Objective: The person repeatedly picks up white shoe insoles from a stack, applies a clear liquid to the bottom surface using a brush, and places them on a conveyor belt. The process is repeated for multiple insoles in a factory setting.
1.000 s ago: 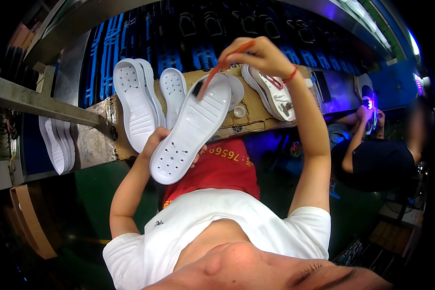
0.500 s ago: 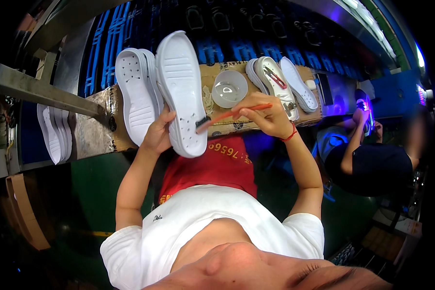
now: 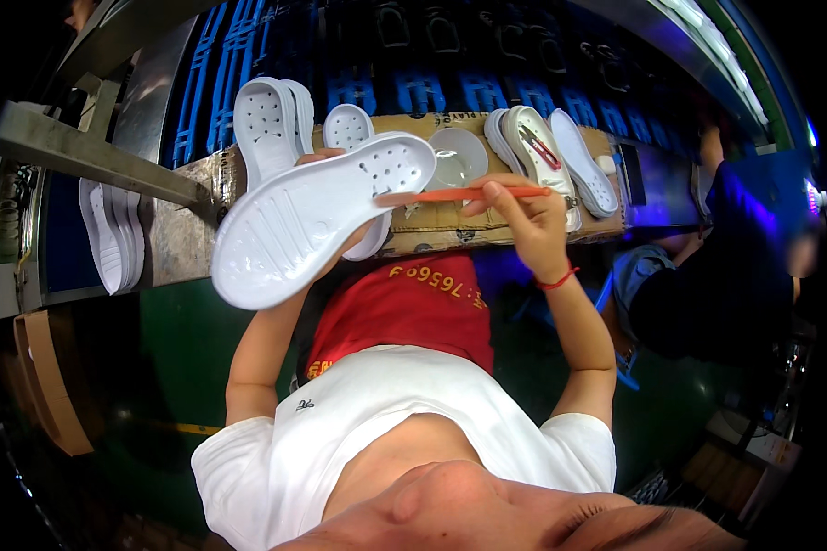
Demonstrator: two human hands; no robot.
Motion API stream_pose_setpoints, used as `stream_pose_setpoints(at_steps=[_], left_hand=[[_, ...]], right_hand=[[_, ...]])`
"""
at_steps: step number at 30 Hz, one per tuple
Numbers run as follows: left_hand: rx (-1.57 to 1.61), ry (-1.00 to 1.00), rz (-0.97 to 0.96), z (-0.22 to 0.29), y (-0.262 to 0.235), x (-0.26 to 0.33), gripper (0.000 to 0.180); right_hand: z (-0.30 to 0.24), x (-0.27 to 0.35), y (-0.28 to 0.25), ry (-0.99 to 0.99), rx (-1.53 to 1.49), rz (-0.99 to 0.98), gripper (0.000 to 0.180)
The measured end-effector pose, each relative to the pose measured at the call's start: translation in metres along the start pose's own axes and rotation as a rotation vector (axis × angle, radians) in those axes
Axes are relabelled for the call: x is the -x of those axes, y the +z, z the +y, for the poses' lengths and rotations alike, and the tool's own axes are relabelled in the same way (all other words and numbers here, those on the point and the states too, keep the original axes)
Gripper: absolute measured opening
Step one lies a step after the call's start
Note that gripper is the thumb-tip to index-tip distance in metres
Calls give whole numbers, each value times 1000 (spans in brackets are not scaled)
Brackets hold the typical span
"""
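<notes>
My left hand, mostly hidden behind a white shoe sole, grips it from beneath, with fingertips showing at its far edge. The sole lies tilted, its holed end up to the right and its ribbed, glossy end down to the left. In my right hand is an orange-handled brush, pinched between thumb and fingers. Its bristles meet the sole's inner face near the holes. Just beyond the brush stands a translucent bowl, partly covered by the sole. Another white sole rests behind the held one.
More soles lean at the left, with a stack farther left beside a metal post. On the cardboard-covered bench, red-handled snips lie in a cream sole. Blue racks line the back. A co-worker sits right.
The held sole has swung from upright to a leftward slant, its holed end now up. The brush has moved up and lies flatter. The co-worker's arm now reaches toward the back.
</notes>
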State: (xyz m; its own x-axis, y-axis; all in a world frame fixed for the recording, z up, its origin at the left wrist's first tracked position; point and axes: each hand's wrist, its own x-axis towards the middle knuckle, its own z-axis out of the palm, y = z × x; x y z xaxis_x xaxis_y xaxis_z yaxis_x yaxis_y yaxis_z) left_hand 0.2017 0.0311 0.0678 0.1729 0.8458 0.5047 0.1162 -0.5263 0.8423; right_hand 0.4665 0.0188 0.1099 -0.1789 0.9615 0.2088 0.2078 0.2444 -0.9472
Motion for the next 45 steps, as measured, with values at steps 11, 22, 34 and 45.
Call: stream_pose_setpoints(at_steps=[11,22,34,45], left_hand=[[180,-306,-12,-28,16,24,78],[171,-147,94,0,15,7,61],[348,-72,20,-9,13,-1,75],[417,149,-348,-5,21,-70,75]], right_hand=[[-17,-81,46,-425,12,-244,18],[8,-32,-48,-195,392,-5,17],[-13,25,41,22,-312,-136,22],[-5,28,25,0,-381,252,24]])
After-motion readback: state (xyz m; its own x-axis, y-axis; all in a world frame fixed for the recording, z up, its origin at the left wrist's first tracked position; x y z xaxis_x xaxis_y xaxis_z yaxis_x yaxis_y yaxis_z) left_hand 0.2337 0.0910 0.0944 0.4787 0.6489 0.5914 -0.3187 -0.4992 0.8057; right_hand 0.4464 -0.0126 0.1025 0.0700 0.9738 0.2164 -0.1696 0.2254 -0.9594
